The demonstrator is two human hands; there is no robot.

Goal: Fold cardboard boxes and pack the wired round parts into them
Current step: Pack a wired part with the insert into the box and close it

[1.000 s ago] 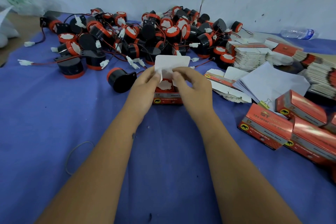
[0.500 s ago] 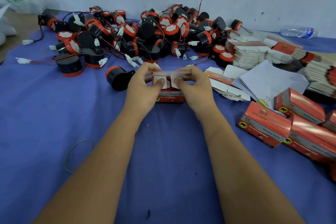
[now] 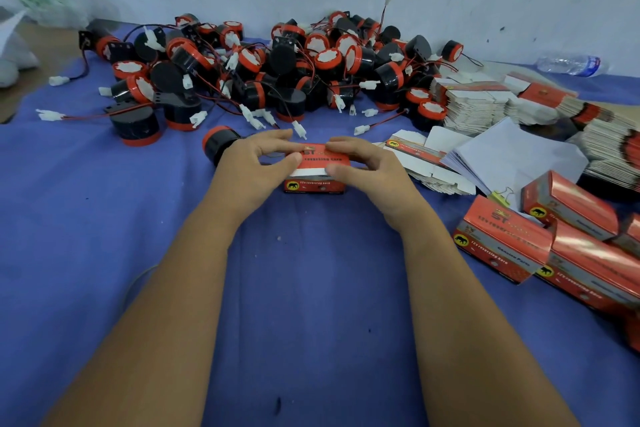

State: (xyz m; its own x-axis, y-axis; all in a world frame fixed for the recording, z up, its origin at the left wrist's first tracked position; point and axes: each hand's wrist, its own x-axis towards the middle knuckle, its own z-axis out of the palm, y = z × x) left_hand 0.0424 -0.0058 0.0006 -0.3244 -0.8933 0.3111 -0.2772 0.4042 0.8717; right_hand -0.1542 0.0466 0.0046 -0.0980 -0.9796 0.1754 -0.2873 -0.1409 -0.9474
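Nearest the viewer, two bare forearms are reaching forward over a blue cloth (image 3: 104, 218). Between them, at mid-table, a red cardboard box (image 3: 320, 170) is standing on the cloth: its front panel is carrying a yellow roundel with a dark animal and white lettering, its top flap is printed "ST", and a white strip of its underside is showing along the front edge, the flap lying not fully tucked.

The left hand (image 3: 254, 163) is gripping the box's left end, thumb on the flap's front edge and fingers curled over the top. The right hand (image 3: 367, 166) is gripping the right end likewise, thumb and fingers clamped on the flap.

To the right, about four closed red boxes (image 3: 540, 243) are lying in a loose cluster, touching one another, the outermost being cut off by the frame edge. Just beyond them, one yellow binder clip (image 3: 500, 196) is lying beside a sheaf of white sheets (image 3: 498, 163).

Just left of the left hand, one black round part with a red rim (image 3: 218, 142) is lying on its side. Farther back, a heap of such wired round parts (image 3: 284, 69), too many and too tangled for counting, is spreading along the wall, their white connectors trailing onto the cloth. At far right, stacks of flat unfolded boxes (image 3: 474, 104) and one plastic bottle (image 3: 571, 64) are lying.
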